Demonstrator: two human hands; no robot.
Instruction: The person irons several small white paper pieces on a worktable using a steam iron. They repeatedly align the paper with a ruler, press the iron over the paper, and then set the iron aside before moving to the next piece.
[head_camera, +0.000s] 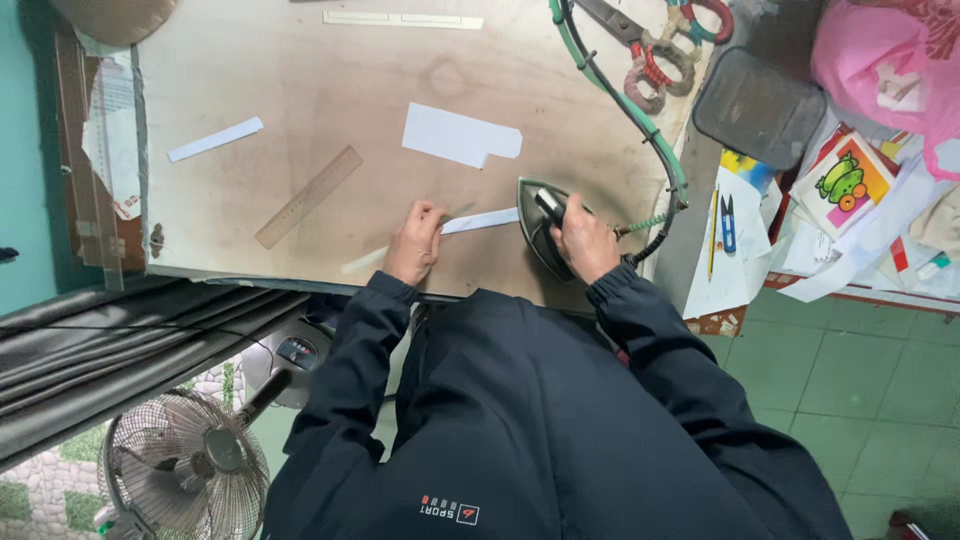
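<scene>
the iron (541, 222) is gripped by its handle in the closed right hand (583, 240); the white strip (480, 221) is pinned flat for pressing under the left hand (415, 243), fingers extended.

Iron (545, 225) dark grey, handle black. Cord (630, 105) green, at 12 o'clock from iron. Paper strip (480, 221) white, at 9 o'clock from iron. Table (330, 90) light brown wood. Ruler (308, 197) tan. Scissors (655, 50) handles wrapped red and green. Bag (885, 60) pink, at 2 o'clock. Sleeves (350, 340) dark navy. Floor (860, 380) green tiles.
</scene>
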